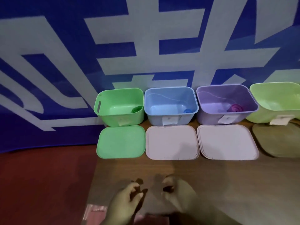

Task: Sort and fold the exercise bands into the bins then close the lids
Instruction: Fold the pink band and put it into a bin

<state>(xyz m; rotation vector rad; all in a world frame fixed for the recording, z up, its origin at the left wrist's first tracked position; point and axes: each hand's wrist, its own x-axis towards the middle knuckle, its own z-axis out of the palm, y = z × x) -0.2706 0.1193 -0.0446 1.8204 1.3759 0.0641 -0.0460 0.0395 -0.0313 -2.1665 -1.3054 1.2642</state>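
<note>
Bins open, lids in front; L hand & R hand grips pinch dark band.

Smooth moulded plastic with a soft sheen is seen across the row: green bin, blue bin, purple bin, the last two slightly see-through. The green lid and the pale pink lids below are matt plastic. A paper label is stuck on the blue one. Wood grain, low gloss, is shown by the table. The banner at upper left looks matt; cloth or vinyl can't be told. The dark band at bottom centre is too shadowed to be judged.
</note>
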